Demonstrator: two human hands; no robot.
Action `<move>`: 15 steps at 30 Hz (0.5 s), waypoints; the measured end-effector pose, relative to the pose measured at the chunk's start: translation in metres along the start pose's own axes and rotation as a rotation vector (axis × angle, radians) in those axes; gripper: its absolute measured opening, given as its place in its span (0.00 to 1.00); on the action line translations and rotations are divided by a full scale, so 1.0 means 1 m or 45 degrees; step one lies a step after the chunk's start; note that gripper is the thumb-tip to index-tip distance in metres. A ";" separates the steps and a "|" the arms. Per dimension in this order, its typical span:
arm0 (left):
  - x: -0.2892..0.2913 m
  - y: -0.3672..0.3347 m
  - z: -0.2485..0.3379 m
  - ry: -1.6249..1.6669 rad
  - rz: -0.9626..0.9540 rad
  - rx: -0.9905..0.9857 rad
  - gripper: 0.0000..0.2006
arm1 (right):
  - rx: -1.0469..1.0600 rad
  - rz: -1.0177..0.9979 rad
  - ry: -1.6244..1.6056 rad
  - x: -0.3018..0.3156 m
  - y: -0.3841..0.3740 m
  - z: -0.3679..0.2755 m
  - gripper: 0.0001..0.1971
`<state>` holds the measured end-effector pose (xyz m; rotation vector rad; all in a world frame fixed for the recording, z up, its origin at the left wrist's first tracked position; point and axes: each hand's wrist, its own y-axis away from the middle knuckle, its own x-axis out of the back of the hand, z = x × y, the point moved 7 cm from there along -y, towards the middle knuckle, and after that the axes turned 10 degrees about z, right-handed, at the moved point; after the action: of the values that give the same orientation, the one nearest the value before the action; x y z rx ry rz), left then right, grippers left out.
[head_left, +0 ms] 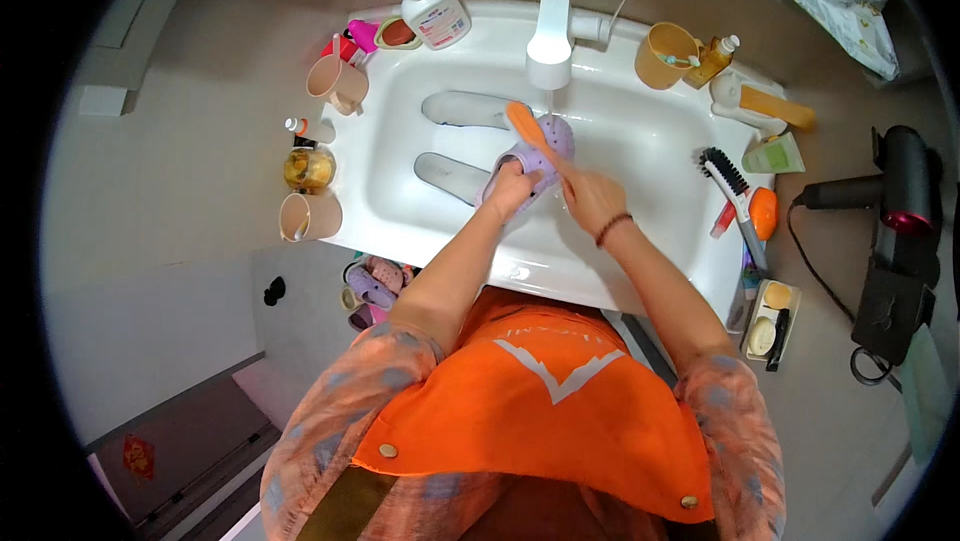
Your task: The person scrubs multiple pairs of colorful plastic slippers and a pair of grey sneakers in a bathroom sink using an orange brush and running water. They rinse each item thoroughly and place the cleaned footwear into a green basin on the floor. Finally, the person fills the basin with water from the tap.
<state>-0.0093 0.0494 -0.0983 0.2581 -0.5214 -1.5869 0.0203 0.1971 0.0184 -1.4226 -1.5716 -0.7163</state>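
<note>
Over the white sink (pixel 650 181), my left hand (pixel 511 187) grips a lilac clog (pixel 558 133) by its heel end. The clog's toe points away from me, close below the white faucet (pixel 549 41), from which a thin stream seems to run. In my right hand (pixel 594 199) is the handle of an orange brush (pixel 530 125); its head lies across the clog's upper, and its bristles are hidden. Two grey insoles lie in the basin to the left: a far insole (pixel 470 109) and a near insole (pixel 450 177).
Along the left rim stand cups (pixel 338 84), bottles and a pump bottle (pixel 436 16). The right rim holds a tan cup (pixel 667 54), a black-bristled brush (pixel 724 173) and an orange soap (pixel 763 213). A hair dryer (pixel 905 181) hangs at right. More clogs (pixel 372 287) sit below left.
</note>
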 end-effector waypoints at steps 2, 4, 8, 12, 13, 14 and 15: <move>-0.003 0.002 0.004 0.074 -0.002 0.014 0.14 | -0.124 -0.163 0.021 0.020 0.038 -0.003 0.30; -0.005 -0.006 -0.009 -0.008 -0.033 0.041 0.14 | -0.159 -0.292 0.084 0.030 0.064 0.003 0.31; -0.054 0.028 -0.002 -0.584 -0.400 -0.181 0.13 | -0.088 -0.094 0.117 -0.026 0.012 0.037 0.29; -0.044 -0.006 -0.053 -0.221 -0.187 -0.302 0.14 | -0.183 -0.168 0.049 0.008 0.033 0.032 0.25; -0.041 0.009 -0.020 -0.185 -0.150 -0.354 0.14 | -0.286 -0.095 -0.027 0.038 0.043 0.035 0.24; -0.039 -0.004 -0.023 -0.163 -0.160 -0.307 0.14 | -0.321 -0.034 -0.082 0.048 0.050 0.045 0.24; -0.038 -0.014 -0.036 -0.141 -0.175 -0.237 0.14 | -0.368 0.007 -0.142 0.055 0.065 0.056 0.24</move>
<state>-0.0017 0.0806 -0.1419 0.0664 -0.4446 -1.7785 0.0732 0.2832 0.0322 -1.7015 -1.5953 -0.9022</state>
